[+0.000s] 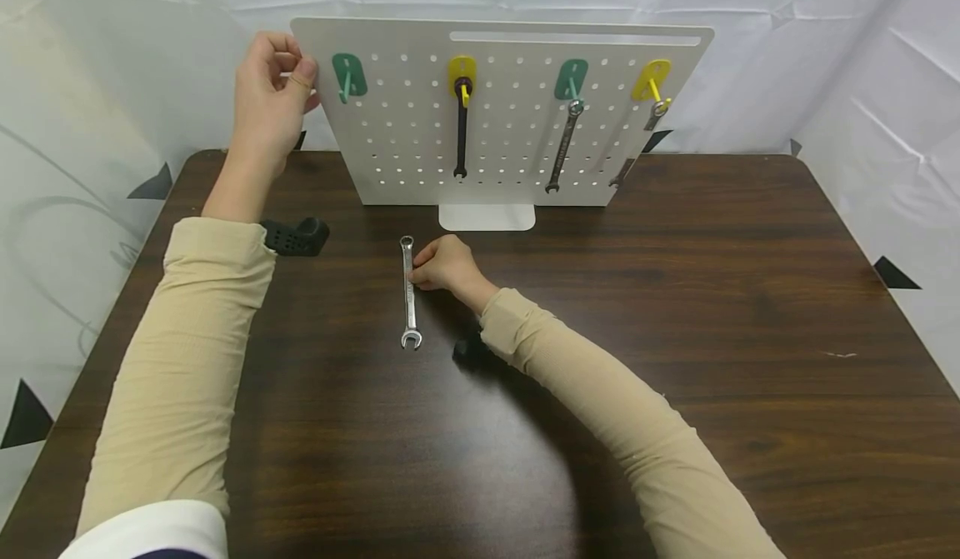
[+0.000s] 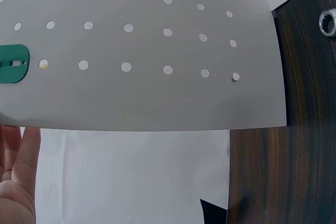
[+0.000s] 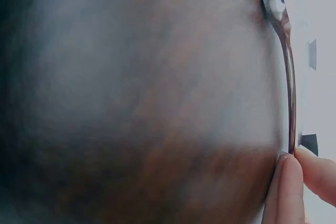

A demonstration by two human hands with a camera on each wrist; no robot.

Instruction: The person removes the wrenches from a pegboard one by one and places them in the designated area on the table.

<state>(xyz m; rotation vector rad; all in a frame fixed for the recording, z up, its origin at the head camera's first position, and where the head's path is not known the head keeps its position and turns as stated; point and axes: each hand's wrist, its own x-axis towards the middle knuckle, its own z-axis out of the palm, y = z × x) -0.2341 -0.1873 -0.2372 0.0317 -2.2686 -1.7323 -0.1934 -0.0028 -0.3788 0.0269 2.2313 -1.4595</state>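
A silver combination wrench (image 1: pixel 409 296) lies on the dark wooden table, box end toward the board and open end toward me. My right hand (image 1: pixel 450 267) pinches its shank between thumb and fingers; the right wrist view shows the wrench (image 3: pixel 290 82) between the fingertips (image 3: pixel 291 174). At the upper left, my left hand (image 1: pixel 273 97) grips the side edge of a grey pegboard (image 1: pixel 420 126), some of its fingers hidden. From the board's hooks hang a dark wrench (image 1: pixel 461 130) and two silver wrenches, one in the right middle (image 1: pixel 564 149) and another near the right edge (image 1: pixel 655 117).
A green hook (image 1: pixel 349 76) sits at the board's upper left. The board's white foot (image 1: pixel 487 217) rests on the table (image 1: pixel 712 292). Below my left wrist is a black perforated object (image 1: pixel 296 237). White sheeting (image 1: pixel 750 67) surrounds the table's back and sides.
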